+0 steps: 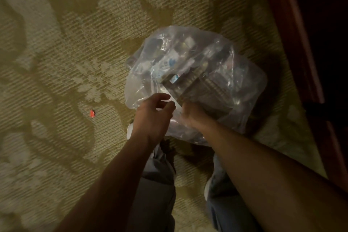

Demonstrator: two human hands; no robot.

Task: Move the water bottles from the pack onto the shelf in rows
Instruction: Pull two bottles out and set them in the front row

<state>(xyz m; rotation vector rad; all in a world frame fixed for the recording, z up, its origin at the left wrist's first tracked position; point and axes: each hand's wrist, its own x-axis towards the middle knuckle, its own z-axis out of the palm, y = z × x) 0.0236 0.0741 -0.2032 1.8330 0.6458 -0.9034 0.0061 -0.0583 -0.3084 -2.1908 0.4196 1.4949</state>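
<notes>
A pack of water bottles (195, 73) wrapped in clear plastic film sits on the patterned carpet in front of my feet. Several bottles show dimly through the wrinkled film, with small blue and white labels. My left hand (154, 117) is at the pack's near left edge, fingers curled and partly apart, touching the loose film. My right hand (190, 117) is pushed into the near side of the pack with its fingers hidden under the plastic. Whether it grips a bottle or only film I cannot tell. No shelf is clearly visible.
Olive carpet (75, 43) with a pale leafy pattern fills the left. A small red scrap (92, 113) lies on it left of my hands. Dark reddish wooden furniture (293, 43) runs down the right edge. My legs and shoes (156, 175) stand below the pack.
</notes>
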